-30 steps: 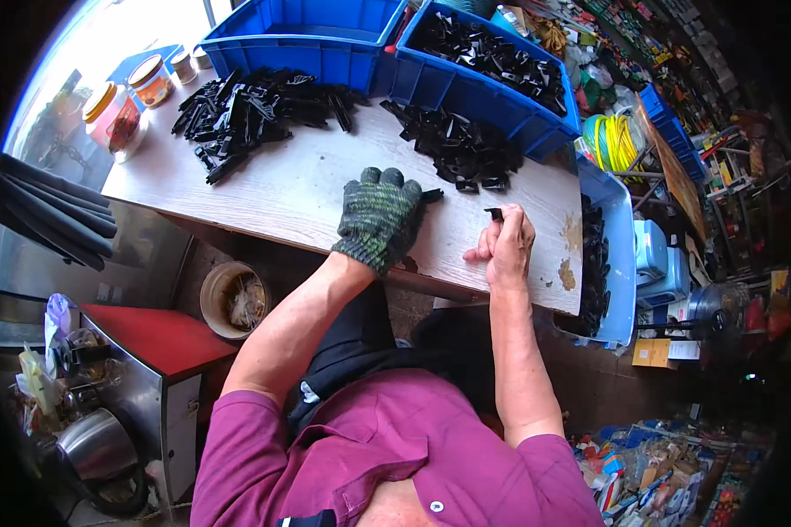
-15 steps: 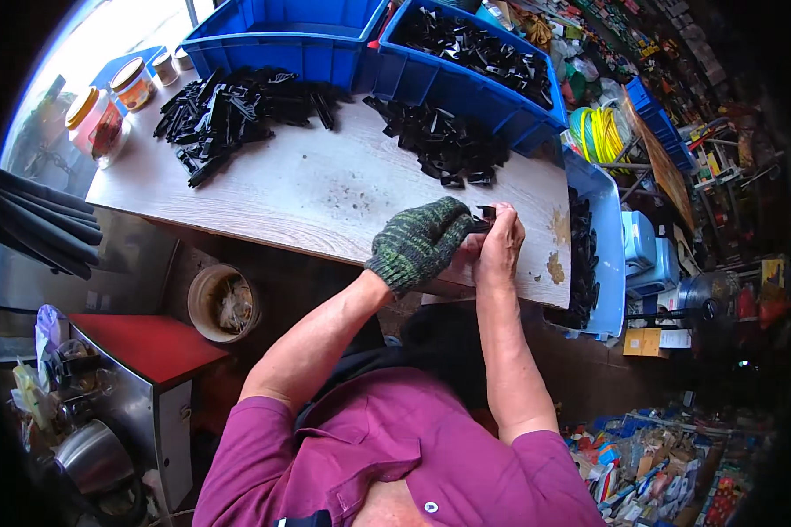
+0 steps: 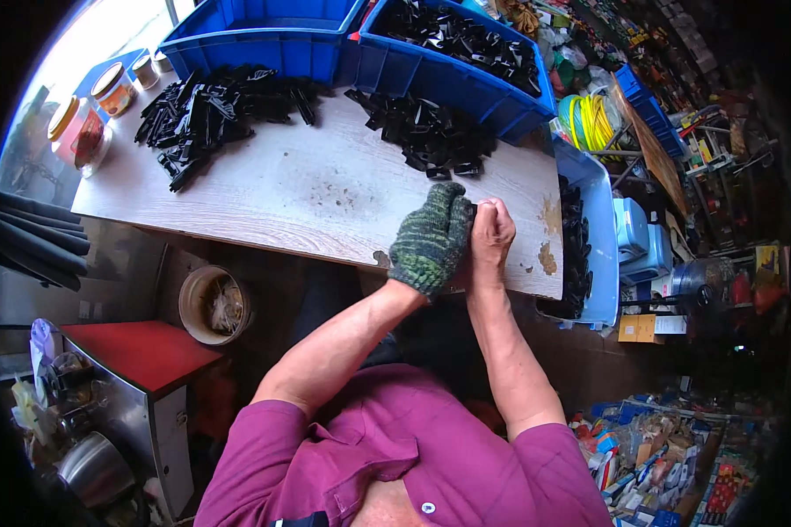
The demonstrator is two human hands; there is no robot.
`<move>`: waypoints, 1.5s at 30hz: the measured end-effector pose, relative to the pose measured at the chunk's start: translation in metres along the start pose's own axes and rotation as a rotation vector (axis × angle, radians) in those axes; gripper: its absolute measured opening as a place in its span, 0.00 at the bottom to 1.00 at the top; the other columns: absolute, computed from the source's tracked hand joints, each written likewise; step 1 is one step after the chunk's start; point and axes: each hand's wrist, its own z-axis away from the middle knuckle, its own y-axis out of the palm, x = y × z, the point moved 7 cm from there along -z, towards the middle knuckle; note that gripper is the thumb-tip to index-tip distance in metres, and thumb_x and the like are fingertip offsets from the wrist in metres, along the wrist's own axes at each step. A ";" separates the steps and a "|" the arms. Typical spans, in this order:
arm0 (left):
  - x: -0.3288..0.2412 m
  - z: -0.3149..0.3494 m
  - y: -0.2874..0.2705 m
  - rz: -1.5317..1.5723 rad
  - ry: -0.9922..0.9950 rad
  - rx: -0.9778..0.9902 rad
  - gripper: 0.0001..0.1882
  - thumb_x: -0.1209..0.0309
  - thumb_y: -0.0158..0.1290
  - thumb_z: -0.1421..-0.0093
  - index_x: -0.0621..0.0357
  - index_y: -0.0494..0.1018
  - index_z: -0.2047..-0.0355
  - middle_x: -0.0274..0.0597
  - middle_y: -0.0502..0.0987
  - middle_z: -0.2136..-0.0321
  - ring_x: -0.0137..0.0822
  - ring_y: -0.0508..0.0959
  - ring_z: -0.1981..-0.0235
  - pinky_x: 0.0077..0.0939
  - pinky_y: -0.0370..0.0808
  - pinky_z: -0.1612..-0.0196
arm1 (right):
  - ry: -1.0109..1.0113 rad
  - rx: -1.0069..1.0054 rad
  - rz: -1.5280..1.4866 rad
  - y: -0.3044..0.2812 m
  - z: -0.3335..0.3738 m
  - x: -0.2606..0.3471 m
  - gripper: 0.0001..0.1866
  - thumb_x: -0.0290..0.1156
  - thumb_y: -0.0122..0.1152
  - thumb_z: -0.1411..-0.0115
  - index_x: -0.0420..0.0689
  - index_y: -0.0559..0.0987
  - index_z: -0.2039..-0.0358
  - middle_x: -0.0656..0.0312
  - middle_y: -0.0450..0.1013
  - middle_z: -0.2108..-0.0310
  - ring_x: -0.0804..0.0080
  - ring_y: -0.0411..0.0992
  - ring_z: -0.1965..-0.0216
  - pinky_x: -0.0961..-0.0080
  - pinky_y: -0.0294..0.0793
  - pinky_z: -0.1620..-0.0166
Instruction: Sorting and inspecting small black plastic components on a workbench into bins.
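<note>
My left hand (image 3: pixel 431 239), in a dark green knitted glove, and my bare right hand (image 3: pixel 490 239) are pressed together over the table's near edge. Between them a sliver of a black plastic part (image 3: pixel 474 211) shows; both hands are closed around it and hide most of its shape. Beyond my hands lies a heap of short black plastic parts (image 3: pixel 426 136). Farther left, another heap holds longer, thin black plastic pieces (image 3: pixel 198 119).
Blue crates (image 3: pixel 264 54) stand along the table's (image 3: pixel 264 189) back, the right one filled with black parts. A light blue bin (image 3: pixel 599 255) of black parts adjoins the right edge. Jars (image 3: pixel 81 136) sit at the left end. A bucket (image 3: pixel 204 303) and red-topped cabinet (image 3: pixel 136 351) stand below.
My hands have drawn closer together, and my left glove has turned more upright. The black part, seen poking out between them before, is now mostly covered. The whole view has shifted slightly.
</note>
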 end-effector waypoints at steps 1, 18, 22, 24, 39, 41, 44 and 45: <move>0.000 0.000 0.003 0.067 -0.156 0.053 0.14 0.65 0.47 0.33 0.57 0.70 0.50 0.55 0.78 0.60 0.60 0.77 0.60 0.49 0.73 0.59 | 0.093 -0.001 -0.068 -0.003 0.001 0.003 0.14 0.29 0.48 0.36 0.43 0.65 0.79 0.68 0.57 0.83 0.81 0.54 0.80 0.76 0.58 0.77; 0.048 -0.039 -0.074 -0.334 0.052 -0.078 0.14 0.67 0.55 0.41 0.53 0.77 0.55 0.51 0.78 0.61 0.51 0.78 0.58 0.43 0.75 0.53 | 0.880 -0.435 -0.563 -0.074 -0.021 -0.055 0.20 0.44 0.53 0.40 0.46 0.59 0.80 0.65 0.52 0.90 0.72 0.57 0.91 0.48 0.81 0.75; 0.044 -0.063 -0.076 -0.501 0.166 -0.053 0.15 0.69 0.53 0.42 0.49 0.77 0.54 0.49 0.77 0.61 0.54 0.76 0.58 0.46 0.74 0.55 | 0.835 -0.707 -0.326 -0.112 -0.030 -0.053 0.17 0.42 0.58 0.42 0.43 0.65 0.74 0.65 0.50 0.91 0.71 0.59 0.91 0.53 0.81 0.77; 0.044 -0.072 -0.068 -0.526 0.156 0.015 0.15 0.68 0.52 0.42 0.46 0.76 0.53 0.50 0.77 0.60 0.55 0.76 0.58 0.48 0.75 0.56 | 0.868 -0.589 -0.368 -0.095 -0.026 -0.053 0.16 0.42 0.59 0.42 0.44 0.67 0.72 0.65 0.51 0.91 0.72 0.59 0.91 0.56 0.80 0.79; 0.046 -0.063 -0.048 -0.573 0.189 0.155 0.07 0.68 0.54 0.44 0.55 0.74 0.66 0.50 0.77 0.66 0.54 0.77 0.63 0.50 0.75 0.62 | 0.875 0.206 -0.296 0.032 -0.011 -0.015 0.21 0.48 0.65 0.41 0.41 0.75 0.64 0.71 0.53 0.93 0.78 0.58 0.93 0.68 0.75 0.84; 0.032 -0.053 -0.050 -0.472 0.302 0.119 0.07 0.69 0.55 0.45 0.54 0.74 0.66 0.49 0.76 0.69 0.52 0.77 0.64 0.47 0.75 0.63 | 0.867 0.279 -0.295 0.034 -0.011 -0.011 0.21 0.49 0.65 0.40 0.41 0.76 0.65 0.72 0.53 0.93 0.79 0.55 0.94 0.75 0.69 0.86; 0.020 -0.045 -0.044 -0.407 0.350 0.152 0.08 0.69 0.56 0.46 0.53 0.74 0.65 0.48 0.76 0.68 0.51 0.77 0.64 0.45 0.75 0.63 | 0.725 0.391 -0.287 0.037 -0.016 -0.012 0.20 0.48 0.64 0.39 0.41 0.77 0.68 0.72 0.55 0.93 0.80 0.53 0.94 0.79 0.61 0.87; 0.021 -0.045 -0.040 -0.448 0.295 0.184 0.08 0.69 0.56 0.46 0.52 0.75 0.65 0.46 0.76 0.67 0.49 0.77 0.64 0.44 0.76 0.64 | 0.698 0.392 -0.295 0.037 -0.015 -0.012 0.19 0.47 0.63 0.38 0.42 0.77 0.70 0.72 0.56 0.93 0.81 0.52 0.94 0.79 0.57 0.87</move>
